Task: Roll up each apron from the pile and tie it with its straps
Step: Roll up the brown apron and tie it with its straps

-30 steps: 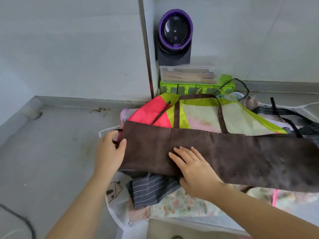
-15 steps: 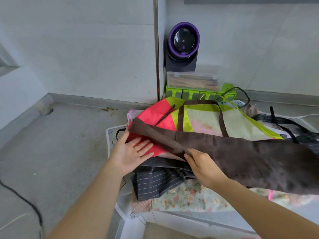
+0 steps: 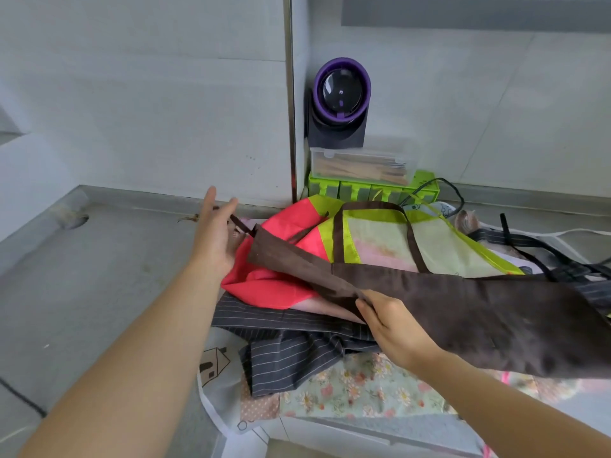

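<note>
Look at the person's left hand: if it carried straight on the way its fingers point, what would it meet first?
Probably the grey wall behind the counter. The left hand is open, fingers aimed away from the person. The brown strap lies just right of that line; depth is unclear.

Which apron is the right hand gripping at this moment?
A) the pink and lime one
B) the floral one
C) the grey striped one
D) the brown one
D: the right hand pinches the near edge of the folded brown apron, with its fingers curled round the fabric.
</note>
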